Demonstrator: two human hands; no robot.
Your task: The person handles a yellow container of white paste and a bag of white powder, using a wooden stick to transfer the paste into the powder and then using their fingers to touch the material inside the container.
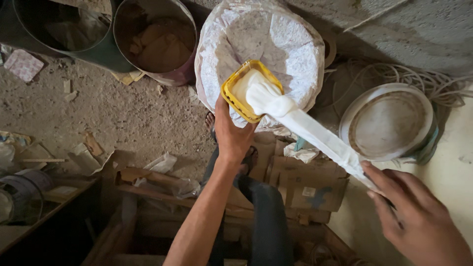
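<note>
**Yellow scoop heaped with white paste over an open sack**

While the left hand (231, 135) grips the near edge of a yellow scoop-like container (235, 96), the right hand (414, 216) closes around the lower end of a long flat stick (320, 138) coated in white. The stick runs up and to the left from that hand, and its far end rests in the heap of white paste (258, 91) that fills the yellow container. Paste bulges around the end of the stick and clings along most of its length.

The container is held above the mouth of a large white sack (295, 44), rolled open at the top, with pale powdery material showing inside. The sack stands on a dusty concrete floor (123, 113). Just to its right lies a round white lid or dish (389, 123) with a dirty, greyish centre, and behind that a tangle of pale cord (419, 76). To the upper left stand two metal drums: a dark one (59, 29) and a lighter one (157, 39) holding brownish material.

Below the left forearm, the person's dark trouser leg (268, 216) and a sandalled foot (249, 157) are visible. Flattened cardboard (310, 187) lies beside the leg, with scraps of paper and wood strewn across the floor to the left.
</note>
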